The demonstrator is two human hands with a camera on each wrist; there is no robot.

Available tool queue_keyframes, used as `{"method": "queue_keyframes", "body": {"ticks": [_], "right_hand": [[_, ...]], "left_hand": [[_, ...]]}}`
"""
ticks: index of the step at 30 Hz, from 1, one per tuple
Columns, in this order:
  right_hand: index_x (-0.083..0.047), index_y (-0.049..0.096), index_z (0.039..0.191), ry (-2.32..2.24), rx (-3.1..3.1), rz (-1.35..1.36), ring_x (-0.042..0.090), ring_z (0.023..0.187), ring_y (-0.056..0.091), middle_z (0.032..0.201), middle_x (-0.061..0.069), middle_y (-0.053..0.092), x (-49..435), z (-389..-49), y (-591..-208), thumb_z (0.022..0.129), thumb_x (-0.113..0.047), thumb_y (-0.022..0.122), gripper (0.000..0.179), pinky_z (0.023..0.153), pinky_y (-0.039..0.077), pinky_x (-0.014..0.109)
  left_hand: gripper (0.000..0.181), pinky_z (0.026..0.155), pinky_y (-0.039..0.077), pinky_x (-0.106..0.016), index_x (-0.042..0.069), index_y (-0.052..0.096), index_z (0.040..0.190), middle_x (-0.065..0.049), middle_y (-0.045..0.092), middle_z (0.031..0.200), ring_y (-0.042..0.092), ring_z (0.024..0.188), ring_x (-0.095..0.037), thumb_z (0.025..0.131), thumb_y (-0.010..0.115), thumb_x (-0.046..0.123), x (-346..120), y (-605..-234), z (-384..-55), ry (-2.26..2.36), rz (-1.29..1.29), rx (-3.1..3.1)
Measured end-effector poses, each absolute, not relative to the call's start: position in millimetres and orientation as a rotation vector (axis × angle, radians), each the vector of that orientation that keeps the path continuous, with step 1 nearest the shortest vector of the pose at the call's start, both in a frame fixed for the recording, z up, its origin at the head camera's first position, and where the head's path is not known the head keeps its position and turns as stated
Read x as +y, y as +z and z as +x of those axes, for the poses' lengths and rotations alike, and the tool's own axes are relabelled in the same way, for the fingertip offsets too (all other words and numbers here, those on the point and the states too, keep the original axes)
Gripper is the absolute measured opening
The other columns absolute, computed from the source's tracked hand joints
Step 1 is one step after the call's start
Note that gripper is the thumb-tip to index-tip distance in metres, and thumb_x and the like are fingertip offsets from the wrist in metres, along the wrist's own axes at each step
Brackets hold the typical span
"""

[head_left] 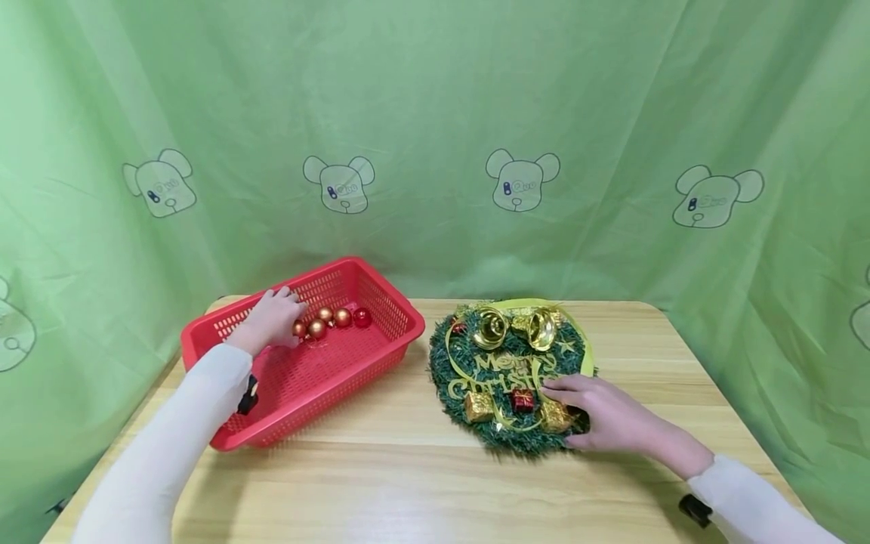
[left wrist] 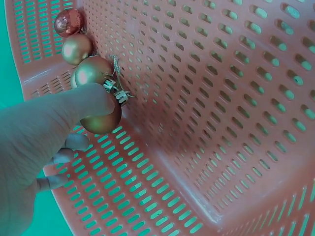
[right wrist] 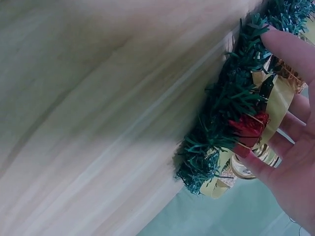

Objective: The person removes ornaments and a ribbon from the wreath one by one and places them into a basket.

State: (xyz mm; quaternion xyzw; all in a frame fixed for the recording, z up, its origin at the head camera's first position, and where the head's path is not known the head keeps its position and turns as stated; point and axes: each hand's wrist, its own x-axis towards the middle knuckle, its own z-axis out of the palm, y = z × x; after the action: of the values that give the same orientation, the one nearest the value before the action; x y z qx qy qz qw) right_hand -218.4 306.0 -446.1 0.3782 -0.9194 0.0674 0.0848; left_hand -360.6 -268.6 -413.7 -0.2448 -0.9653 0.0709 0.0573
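In the left wrist view my left hand (head_left: 270, 321) reaches into the red plastic basket (head_left: 326, 389), its thumb across a gold Christmas ball (left wrist: 101, 120) close to the perforated side. Part of the index finger is hidden behind the thumb; the other fingers curl beneath. More gold balls (head_left: 343, 317) and a shiny red ball (head_left: 362, 317) lie beside it in a row. My right hand (head_left: 612, 415) rests on the near right of a green tinsel wreath (head_left: 462, 419), fingers fairly straight over a gold gift box (head_left: 553, 415). Its thumb touches the tinsel at the outer edge.
The wreath carries gold bells (head_left: 541, 330), "Merry Christmas" lettering (head_left: 506, 363), a red gift box (head_left: 522, 400) and yellow-green ribbon (head_left: 584, 340). Both basket and wreath stand on a wooden table (head_left: 381, 483). Behind the table hangs a green curtain (head_left: 435, 249).
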Motion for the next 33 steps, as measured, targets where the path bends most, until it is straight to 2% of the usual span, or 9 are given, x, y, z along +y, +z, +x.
{"method": "queue_keyframes", "body": {"ticks": [6,14,21,33], "right_hand": [[-0.004,0.064,0.136,0.196,-2.758,1.168,0.042,0.120,0.063,0.138,0.017,0.064,306,-225,-444,0.064,-0.031,0.092,0.082,0.099,0.051,0.059],[-0.004,0.064,0.136,0.171,-2.777,1.172,0.042,0.120,0.062,0.138,0.017,0.063,303,-230,-441,0.063,-0.031,0.092,0.083,0.100,0.051,0.059],[-0.005,0.063,0.137,0.170,-2.804,1.152,0.043,0.121,0.062,0.140,0.017,0.062,301,-231,-440,0.064,-0.031,0.092,0.082,0.100,0.050,0.060],[-0.004,0.063,0.137,0.182,-2.810,1.155,0.043,0.122,0.061,0.140,0.017,0.062,301,-231,-439,0.065,-0.030,0.092,0.082,0.101,0.050,0.059]], "left_hand": [[0.050,0.092,0.047,-0.058,0.001,0.070,0.108,-0.018,0.068,0.106,0.055,0.103,-0.036,0.067,0.086,0.025,-271,-412,-358,0.278,-0.767,-2.880],[0.040,0.089,0.047,-0.055,0.004,0.071,0.101,-0.017,0.068,0.104,0.056,0.102,-0.036,0.067,0.085,0.021,-271,-415,-357,0.228,-0.775,-2.864],[0.045,0.089,0.047,-0.056,0.003,0.071,0.104,-0.018,0.069,0.108,0.056,0.103,-0.036,0.065,0.084,0.021,-274,-414,-358,0.241,-0.764,-2.865],[0.052,0.090,0.046,-0.056,0.002,0.070,0.111,-0.020,0.069,0.113,0.056,0.107,-0.037,0.067,0.087,0.026,-273,-414,-358,0.262,-0.774,-2.880]]}}
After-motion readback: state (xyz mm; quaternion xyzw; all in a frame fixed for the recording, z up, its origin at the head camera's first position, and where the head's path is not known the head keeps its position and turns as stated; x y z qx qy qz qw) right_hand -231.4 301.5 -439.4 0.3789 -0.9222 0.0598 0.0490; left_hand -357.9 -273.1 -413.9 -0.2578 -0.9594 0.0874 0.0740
